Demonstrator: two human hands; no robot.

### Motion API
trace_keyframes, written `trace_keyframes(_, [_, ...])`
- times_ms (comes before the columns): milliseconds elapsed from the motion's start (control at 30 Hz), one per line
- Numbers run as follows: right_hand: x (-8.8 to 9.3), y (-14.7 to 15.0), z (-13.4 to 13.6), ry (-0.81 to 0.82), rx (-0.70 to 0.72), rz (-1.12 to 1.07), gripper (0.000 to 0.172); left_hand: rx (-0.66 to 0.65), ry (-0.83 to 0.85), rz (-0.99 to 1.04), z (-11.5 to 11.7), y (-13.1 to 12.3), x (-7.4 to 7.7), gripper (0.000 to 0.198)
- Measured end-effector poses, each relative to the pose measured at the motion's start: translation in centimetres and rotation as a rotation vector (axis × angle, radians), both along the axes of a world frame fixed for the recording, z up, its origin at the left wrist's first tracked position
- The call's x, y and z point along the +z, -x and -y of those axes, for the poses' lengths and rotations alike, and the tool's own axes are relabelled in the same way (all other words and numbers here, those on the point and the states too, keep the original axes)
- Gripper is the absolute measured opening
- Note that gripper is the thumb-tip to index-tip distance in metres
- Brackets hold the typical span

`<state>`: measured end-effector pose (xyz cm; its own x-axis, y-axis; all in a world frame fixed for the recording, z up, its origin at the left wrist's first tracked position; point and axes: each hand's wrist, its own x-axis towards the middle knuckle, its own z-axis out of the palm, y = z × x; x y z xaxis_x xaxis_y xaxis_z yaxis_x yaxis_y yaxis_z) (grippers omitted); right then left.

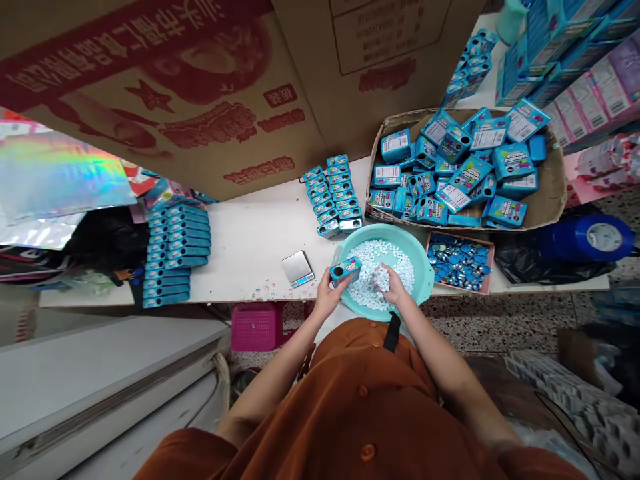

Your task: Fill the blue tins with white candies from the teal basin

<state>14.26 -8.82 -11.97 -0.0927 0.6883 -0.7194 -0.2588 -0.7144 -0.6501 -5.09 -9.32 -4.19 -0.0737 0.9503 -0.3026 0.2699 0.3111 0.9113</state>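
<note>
My left hand (pixel 327 295) is closed around a small blue tin (pixel 346 269) with a dark round hole in its end, held over the left rim of a turquoise basin (pixel 424 267). In the basin lies a spread of small white candies (pixel 369 293). My right hand (pixel 393 285) is inside the basin, its fingers curled around a scoop of these candies. Directly behind the basin, similar blue tins (pixel 334 193) stand in two columns, their round holes showing. To the left of my left hand sits a small digital scale (pixel 297 267).
A cut-down cardboard box (pixel 554 183) heaped with blue tins stands at the back right. Beside the basin is a pink tray (pixel 490 270) of blue round caps. Stacked tins (pixel 175 250) are at left. A large carton (pixel 225 100) borders the back. Below is a pink stool (pixel 255 327).
</note>
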Motion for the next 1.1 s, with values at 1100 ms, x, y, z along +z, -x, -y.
trace_keyframes(1100, [11.6,-2.1,-3.6,-0.326,-0.642,-0.37,0.042,-0.492,-0.226,-0.241,-1.7,-8.4,-0.3,0.042])
